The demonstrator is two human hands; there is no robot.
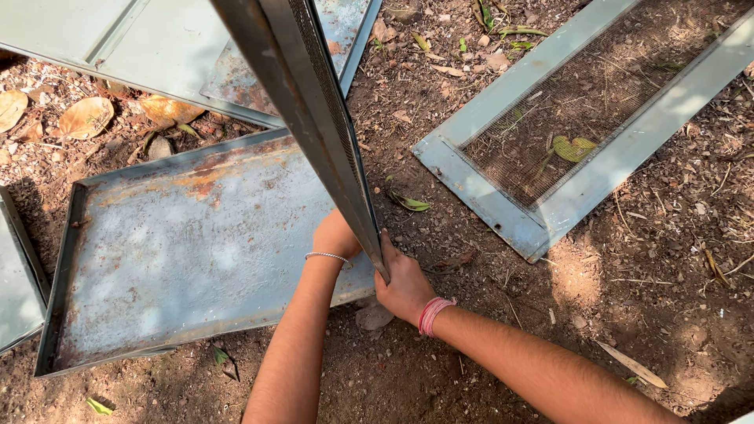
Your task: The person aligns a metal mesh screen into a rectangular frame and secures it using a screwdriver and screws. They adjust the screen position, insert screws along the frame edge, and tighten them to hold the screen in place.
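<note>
A tall metal frame with a mesh panel stands on edge and runs from the top of the head view down to my hands. My left hand, with a thin silver bangle at the wrist, is shut on its lower end from the left. My right hand, with pink thread bands at the wrist, grips the same lower end from the right. The frame's bottom corner sits just above a rusty grey-blue metal tray lying flat on the soil.
A pale blue frame with wire mesh lies flat on the ground at the right. More sheet-metal panels lie at the top left, and another tray edge at the far left. Dry leaves and bare soil surround them.
</note>
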